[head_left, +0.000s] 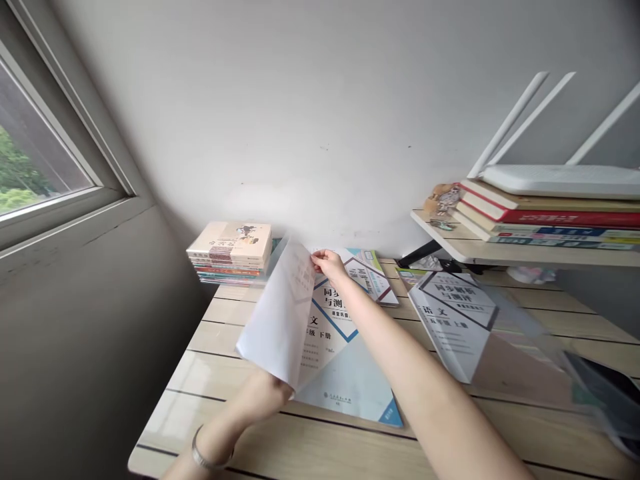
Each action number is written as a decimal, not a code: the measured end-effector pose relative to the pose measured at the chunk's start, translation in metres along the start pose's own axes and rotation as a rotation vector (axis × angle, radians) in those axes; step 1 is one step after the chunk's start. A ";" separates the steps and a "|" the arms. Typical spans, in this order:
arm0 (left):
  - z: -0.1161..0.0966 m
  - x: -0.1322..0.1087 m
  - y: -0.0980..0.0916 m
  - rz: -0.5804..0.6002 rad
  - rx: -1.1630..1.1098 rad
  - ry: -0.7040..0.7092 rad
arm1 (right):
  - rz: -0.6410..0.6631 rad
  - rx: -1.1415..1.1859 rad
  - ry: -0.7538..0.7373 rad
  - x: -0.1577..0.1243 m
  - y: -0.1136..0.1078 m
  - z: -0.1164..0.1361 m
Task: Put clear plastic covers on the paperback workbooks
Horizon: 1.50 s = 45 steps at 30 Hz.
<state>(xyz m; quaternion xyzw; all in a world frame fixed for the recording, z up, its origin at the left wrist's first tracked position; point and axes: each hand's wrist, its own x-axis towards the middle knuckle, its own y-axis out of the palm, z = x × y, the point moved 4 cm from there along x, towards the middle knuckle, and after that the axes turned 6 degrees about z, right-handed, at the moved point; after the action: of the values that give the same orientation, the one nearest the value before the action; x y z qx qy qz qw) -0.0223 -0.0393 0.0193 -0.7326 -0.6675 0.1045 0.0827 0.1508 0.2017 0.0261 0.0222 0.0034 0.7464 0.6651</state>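
Note:
A workbook [345, 387] with a blue-and-white cover lies flat on the slatted table in front of me. Along its left side a thin white sheet [275, 320] stands raised and curved, with faint print showing near its top; whether it is attached to the workbook I cannot tell. My right hand [327, 265] pinches the sheet's upper right edge, and its forearm crosses over the workbook. My left hand [270, 393], with a bracelet at the wrist, is at the sheet's lower edge. Its fingers are hidden behind the sheet.
A stack of small books [233, 247] stands at the back left. Another workbook [453, 320] lies to the right beside clear plastic film [530, 367]. A dark object [610, 393] is at the right edge. A raised shelf [465, 248] bears books and a white router [560, 179].

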 end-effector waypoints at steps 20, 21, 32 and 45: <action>0.015 -0.024 0.009 -0.100 -0.290 0.077 | -0.042 -0.964 -0.966 -0.296 0.068 0.021; 0.017 -0.024 0.009 -0.106 -0.275 0.091 | -0.067 -0.998 -0.986 -0.298 0.071 0.019; 0.015 -0.028 0.011 -0.082 -0.141 0.147 | -0.197 -1.130 -0.971 -0.287 0.078 0.017; 0.020 -0.027 0.019 -0.130 -0.040 0.107 | -0.151 -1.162 -1.124 -0.289 0.078 0.016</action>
<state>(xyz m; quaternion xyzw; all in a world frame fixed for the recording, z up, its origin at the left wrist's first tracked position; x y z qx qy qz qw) -0.0118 -0.0679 -0.0033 -0.6939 -0.7100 0.0465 0.1103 0.1068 -0.0950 0.0365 0.0447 -0.7179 0.4592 0.5213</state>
